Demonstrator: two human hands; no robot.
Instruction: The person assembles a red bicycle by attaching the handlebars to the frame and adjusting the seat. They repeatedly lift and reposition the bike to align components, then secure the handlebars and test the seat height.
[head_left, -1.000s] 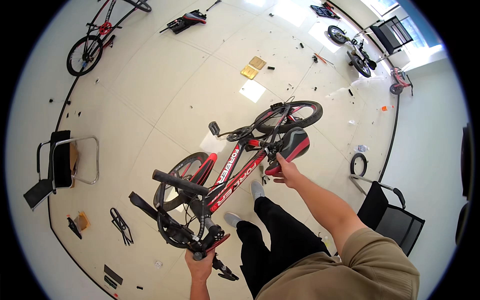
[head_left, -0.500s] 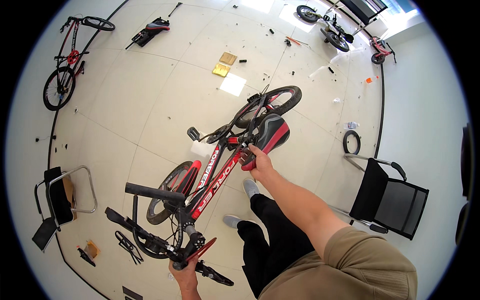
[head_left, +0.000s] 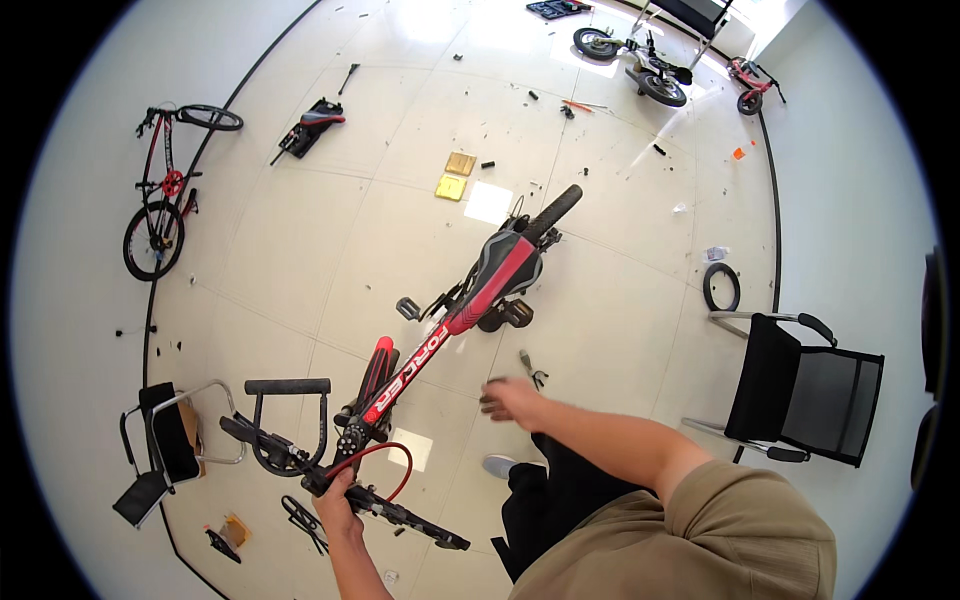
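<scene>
A black-and-red bicycle [head_left: 425,350] stands nearly upright on its wheels before me, its saddle [head_left: 495,272] pointing away to the far right. My left hand [head_left: 338,508] is closed around the middle of the handlebar [head_left: 405,515], beside the stem. A red cable [head_left: 408,460] loops out next to that hand. My right hand [head_left: 512,402] is off the bicycle, right of the frame, with its fingers loosely bent and nothing seen in them. Left of the stem, a padded black bar [head_left: 287,386] sticks up from the handlebar. The front wheel is mostly hidden under the red-tipped fender [head_left: 380,365].
Black chairs stand at the right [head_left: 800,390] and left [head_left: 168,440]. Another bicycle [head_left: 165,195] lies by the left wall. A loose tyre [head_left: 721,288], a small grey-and-black thing [head_left: 532,368], yellow packets [head_left: 452,187] and a small motorbike [head_left: 640,65] are on the floor.
My right hand has let go of the saddle and drawn back toward me. The bicycle, leaning toward me before, has come more upright. My left hand has kept its hold.
</scene>
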